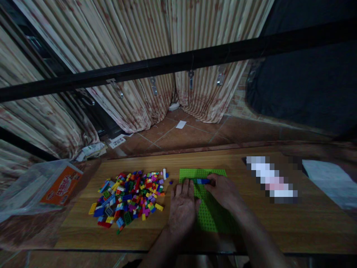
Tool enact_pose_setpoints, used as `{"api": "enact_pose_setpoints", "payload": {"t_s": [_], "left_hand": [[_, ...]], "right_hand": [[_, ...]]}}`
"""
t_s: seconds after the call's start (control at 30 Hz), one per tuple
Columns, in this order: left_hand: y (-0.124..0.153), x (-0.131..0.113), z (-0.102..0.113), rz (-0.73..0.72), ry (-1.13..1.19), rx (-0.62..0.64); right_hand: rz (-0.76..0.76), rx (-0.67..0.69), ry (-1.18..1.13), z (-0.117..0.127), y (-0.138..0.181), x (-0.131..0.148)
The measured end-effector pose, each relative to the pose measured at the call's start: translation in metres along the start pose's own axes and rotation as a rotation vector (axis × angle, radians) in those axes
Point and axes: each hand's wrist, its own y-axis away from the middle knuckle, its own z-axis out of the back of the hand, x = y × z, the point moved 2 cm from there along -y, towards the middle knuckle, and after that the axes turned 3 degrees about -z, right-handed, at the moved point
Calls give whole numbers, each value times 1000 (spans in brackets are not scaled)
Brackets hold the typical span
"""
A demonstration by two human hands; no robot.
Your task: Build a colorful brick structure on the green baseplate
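Observation:
A green studded baseplate [208,217] lies on the wooden table in front of me. Near its far edge is a short row of blue bricks [203,181], one end a lighter blue. My right hand [224,190] pinches the right end of this row between thumb and fingers. Flat over the baseplate's left edge rests my left hand [182,204], its fingers stretched forward and the fingertips close to the row's left end. Whether those fingertips touch a brick is hard to make out. To the left spreads a pile of mixed coloured bricks [131,197].
A clear plastic box [60,167] with an orange label stands left of the table [83,232]. A blurred-out object [270,178] lies at the right, near a pale sheet [329,182]. A dark bar [167,67] crosses beyond the table, before striped curtains [139,33].

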Motion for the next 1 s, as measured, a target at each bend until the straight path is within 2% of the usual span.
{"api": "enact_pose_setpoints", "payload": {"t_s": [0.63, 0.77, 1.0], "left_hand": [[7, -4, -12, 44, 82, -25], [8, -9, -17, 33, 37, -43], [9, -17, -28, -73, -130, -87]], "right_hand": [[76, -26, 136, -11, 0, -5], [87, -21, 126, -13, -2, -9], [102, -41, 169, -20, -9, -18]]}}
